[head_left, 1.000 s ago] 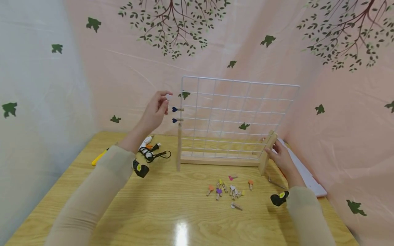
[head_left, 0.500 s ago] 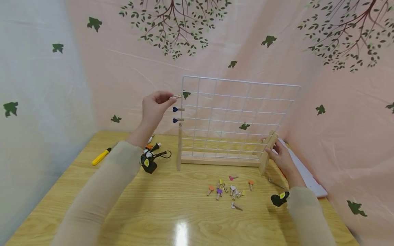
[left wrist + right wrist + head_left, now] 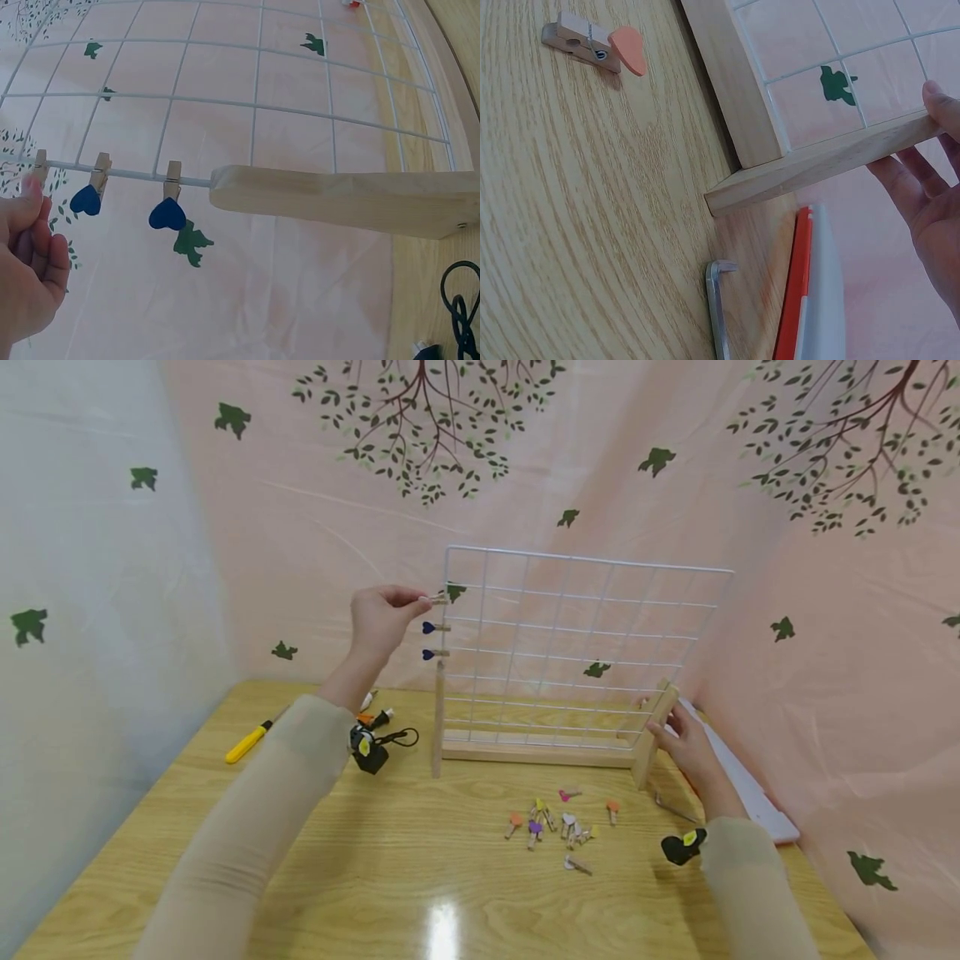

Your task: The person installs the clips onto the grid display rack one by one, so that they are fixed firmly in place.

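Observation:
My left hand (image 3: 380, 620) pinches a small wooden clothespin (image 3: 40, 160) at the left edge wire of a white wire grid (image 3: 570, 557). The fingers hide the end of this clothespin. Below it, two clothespins with dark blue hearts (image 3: 166, 213) are clipped to the same wire. The grid stands upright in a wooden frame with a base bar (image 3: 536, 752) and side posts. At the right end, my right hand (image 3: 688, 745) grips the right wooden post (image 3: 825, 161), thumb on one side and fingers on the other.
Several heart clothespins (image 3: 535, 828) lie loose before the frame. A hex key (image 3: 715, 307) and a white and red flat object (image 3: 821, 285) lie at the right. At the left are a yellow-handled screwdriver (image 3: 247, 743) and a black cord with plug (image 3: 382, 718).
My left hand has moved right to the grid's left edge, bringing the clothespin onto the wire above the two blue hearts. My right hand has stayed on the post.

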A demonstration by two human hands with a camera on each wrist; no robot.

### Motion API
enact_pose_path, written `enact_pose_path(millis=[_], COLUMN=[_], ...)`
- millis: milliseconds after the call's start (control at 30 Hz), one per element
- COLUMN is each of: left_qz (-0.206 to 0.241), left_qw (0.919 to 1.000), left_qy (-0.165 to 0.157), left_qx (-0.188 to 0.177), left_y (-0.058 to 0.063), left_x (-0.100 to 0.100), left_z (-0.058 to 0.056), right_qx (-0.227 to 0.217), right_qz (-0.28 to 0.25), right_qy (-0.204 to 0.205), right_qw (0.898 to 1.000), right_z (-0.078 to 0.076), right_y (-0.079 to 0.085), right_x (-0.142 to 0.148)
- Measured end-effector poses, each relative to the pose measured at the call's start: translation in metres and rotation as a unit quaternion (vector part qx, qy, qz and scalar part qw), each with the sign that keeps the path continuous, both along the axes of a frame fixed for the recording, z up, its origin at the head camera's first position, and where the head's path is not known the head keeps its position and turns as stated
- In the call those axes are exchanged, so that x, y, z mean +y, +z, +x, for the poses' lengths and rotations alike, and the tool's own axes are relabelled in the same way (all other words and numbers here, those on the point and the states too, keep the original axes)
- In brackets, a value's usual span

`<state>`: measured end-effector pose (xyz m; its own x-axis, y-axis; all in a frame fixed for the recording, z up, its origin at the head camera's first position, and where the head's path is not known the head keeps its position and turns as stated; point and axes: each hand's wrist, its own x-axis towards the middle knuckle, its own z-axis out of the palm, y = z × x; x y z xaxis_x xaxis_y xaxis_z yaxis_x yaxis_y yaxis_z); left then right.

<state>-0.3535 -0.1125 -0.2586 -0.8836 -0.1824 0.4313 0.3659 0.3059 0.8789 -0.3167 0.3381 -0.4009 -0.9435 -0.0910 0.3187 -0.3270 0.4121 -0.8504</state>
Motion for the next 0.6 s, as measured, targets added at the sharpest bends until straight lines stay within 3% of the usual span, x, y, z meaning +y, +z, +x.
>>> enact_pose_path(millis=[467, 600], left_qz=[-0.082, -0.091], left_qw=[0.9964, 0.9925], left_qy=[-0.013, 0.003], left_qx=[0.018, 0.081], left_y=[0.009, 0.003], left_x=[0.003, 0.007], left_z=[0.005, 0.017], right_qx=[0.003, -0.006], right_qz=[-0.002, 0.006], right_qy=[0.005, -0.001], right_qw=[1.000, 1.000], right_z=[-0.003, -0.013], right_y=[-0.004, -0.013], right_x=[0.004, 0.012])
